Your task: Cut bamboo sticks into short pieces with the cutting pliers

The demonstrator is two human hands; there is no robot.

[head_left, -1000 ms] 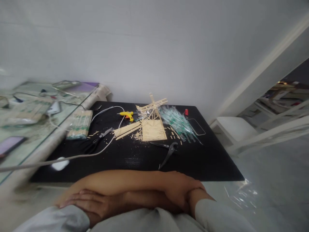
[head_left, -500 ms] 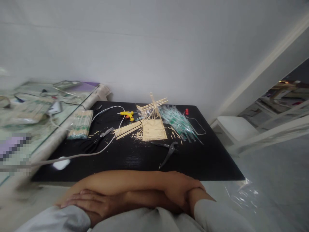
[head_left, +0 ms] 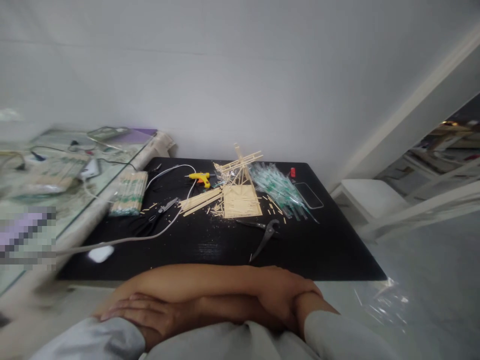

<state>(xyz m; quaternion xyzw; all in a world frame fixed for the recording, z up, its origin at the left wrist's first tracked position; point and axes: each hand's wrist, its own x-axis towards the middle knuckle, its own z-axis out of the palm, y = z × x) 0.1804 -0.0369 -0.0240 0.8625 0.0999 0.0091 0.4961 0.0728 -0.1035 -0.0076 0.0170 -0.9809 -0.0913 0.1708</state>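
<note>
My forearms lie crossed at the table's near edge. Coming over from the left, my left hand (head_left: 287,294) is closed around my right arm near the elbow, its fingertips hidden. My right hand (head_left: 148,315) rests on my left arm near the sleeve, fingers stretched out and lying flat. Beyond them is a pair of dark pliers (head_left: 267,235) with spread handles. Farther back stands a model of thin wooden sticks (head_left: 242,200), with a flat square base and crossed sticks rising behind it. Neither hand touches these things.
Loose sticks (head_left: 200,201), a yellow glue gun (head_left: 198,177), black-handled scissors (head_left: 152,220) and plastic wrappers (head_left: 283,187) lie on the black table (head_left: 221,250). A white cable (head_left: 138,239) crosses its left side. Packed stick bundles (head_left: 129,194) are at left; a white stool (head_left: 363,197) stands right.
The view has turned slightly left, so the table and its things appear a little farther right. My arms stay crossed, and nothing on the table has moved.
</note>
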